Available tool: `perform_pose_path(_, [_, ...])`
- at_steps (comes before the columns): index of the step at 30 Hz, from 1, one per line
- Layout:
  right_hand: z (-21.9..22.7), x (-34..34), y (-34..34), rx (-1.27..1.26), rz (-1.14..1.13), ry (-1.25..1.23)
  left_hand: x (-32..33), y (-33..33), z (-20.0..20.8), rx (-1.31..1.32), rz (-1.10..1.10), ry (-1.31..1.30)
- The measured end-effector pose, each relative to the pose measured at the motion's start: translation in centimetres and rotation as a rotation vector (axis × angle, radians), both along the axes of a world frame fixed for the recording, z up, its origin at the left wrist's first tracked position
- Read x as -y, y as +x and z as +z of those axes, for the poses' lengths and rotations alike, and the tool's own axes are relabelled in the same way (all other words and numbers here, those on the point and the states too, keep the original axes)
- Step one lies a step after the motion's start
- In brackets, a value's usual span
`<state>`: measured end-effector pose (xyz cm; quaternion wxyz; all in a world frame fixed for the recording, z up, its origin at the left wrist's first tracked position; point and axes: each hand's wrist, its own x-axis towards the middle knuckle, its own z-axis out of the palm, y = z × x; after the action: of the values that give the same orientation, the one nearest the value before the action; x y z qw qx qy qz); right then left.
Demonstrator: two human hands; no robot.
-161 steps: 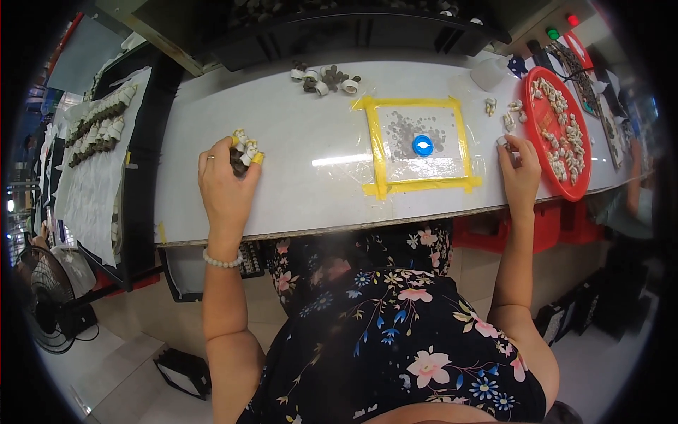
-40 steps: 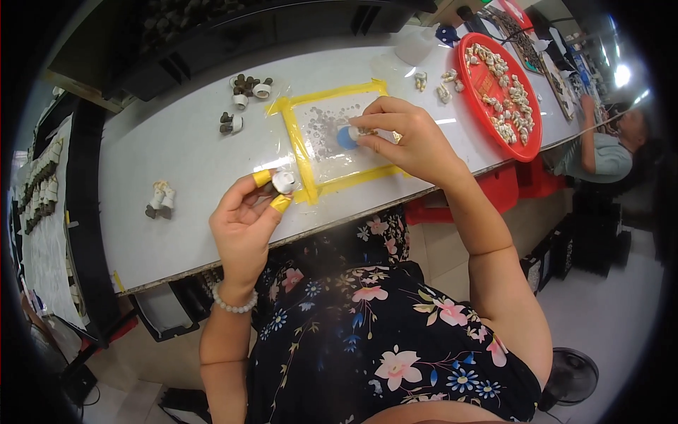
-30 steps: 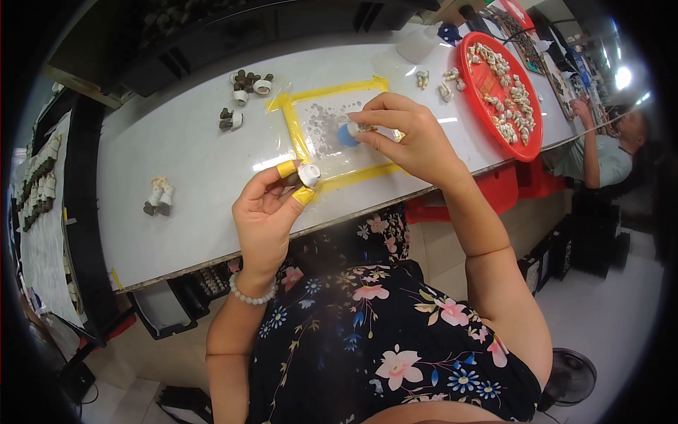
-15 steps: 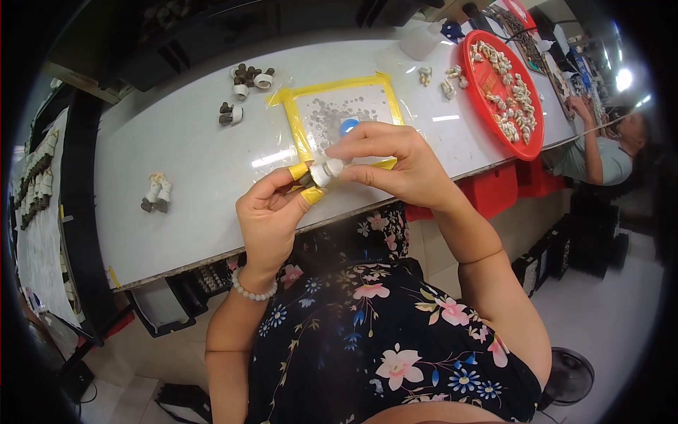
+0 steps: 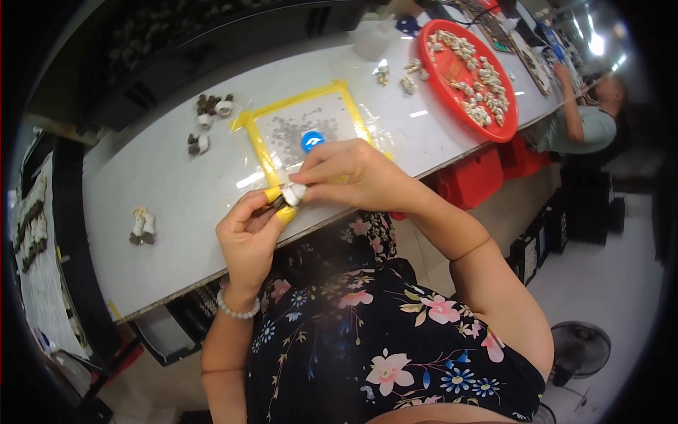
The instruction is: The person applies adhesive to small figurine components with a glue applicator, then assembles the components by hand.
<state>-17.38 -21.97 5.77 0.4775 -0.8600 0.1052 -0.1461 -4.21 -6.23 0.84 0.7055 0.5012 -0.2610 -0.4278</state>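
My left hand [image 5: 247, 237], with yellow tape round its thumb and a fingertip, pinches a small white-and-dark-brown figurine piece [image 5: 292, 193] by its dark end. On the white end, the fingertips of my right hand [image 5: 357, 173] are closed; whether a second small part is between them is too small to tell. Just beyond them lies a clear sheet [image 5: 332, 107] edged in yellow tape and dotted with grey spots. A blue round cap [image 5: 311, 140] sits on it, beside my right fingers.
Similar brown-and-white pieces stand at the back left [image 5: 212, 107] and left [image 5: 143, 227]. A red round tray [image 5: 428, 58] of small cream-and-white pieces is at the right, near a whitish bottle [image 5: 373, 41]. A co-worker [image 5: 592, 128] sits at far right. Red stools [image 5: 472, 180] stand below the table edge.
The whole view has shifted, so the table's things lie further left in the picture. My right fingertips have drawn together on the white end, and more of the blue cap shows.
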Motion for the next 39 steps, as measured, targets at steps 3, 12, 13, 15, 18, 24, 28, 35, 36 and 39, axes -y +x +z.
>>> perform_pose_path(3, [0.5, 0.2, -0.9, -0.029, 0.016, 0.080, -0.7, 0.2, 1.1, 0.089, -0.050, 0.030])
perform_pose_path(12, [-1.4, 11.1, -7.6, -0.214, -0.738, -0.841, -7.7, 5.9, 1.8, 1.330, 0.415, 0.305])
perform_pose_path(13, [-1.0, 11.2, -7.4, -0.285, -0.735, -0.770, -8.2, 6.5, 1.5, 1.391, 0.425, 0.319])
perform_pose_path(15, [-1.1, 11.2, -7.1, -0.319, -0.745, -0.707, -8.4, 6.7, 1.3, 1.446, 0.416, 0.294])
perform_pose_path(18, [-2.0, 11.0, -6.6, -0.278, -0.716, -0.599, -8.9, 6.7, 1.1, 1.438, 0.433, 0.288])
perform_pose_path(24, [-2.9, 9.1, -7.0, -0.090, -0.610, -0.048, -9.0, 8.1, 1.2, 1.606, 0.558, 0.419])
perform_pose_path(28, [-2.8, 6.6, -7.0, 0.056, -0.523, 0.092, -8.8, 8.9, 1.2, 1.616, 0.616, 0.476])
perform_pose_path(35, [-2.2, 4.8, -6.8, -0.100, -0.533, -0.186, -4.9, 7.8, 3.6, 1.327, 0.522, 0.313])
perform_pose_path(36, [-2.0, 5.0, -7.0, -0.111, -0.508, -0.274, -3.7, 7.8, 4.0, 1.321, 0.516, 0.303])
perform_pose_path(39, [-1.4, 5.3, -7.1, -0.146, -0.460, -0.385, 0.1, 8.6, 4.3, 1.576, 0.317, 0.258])
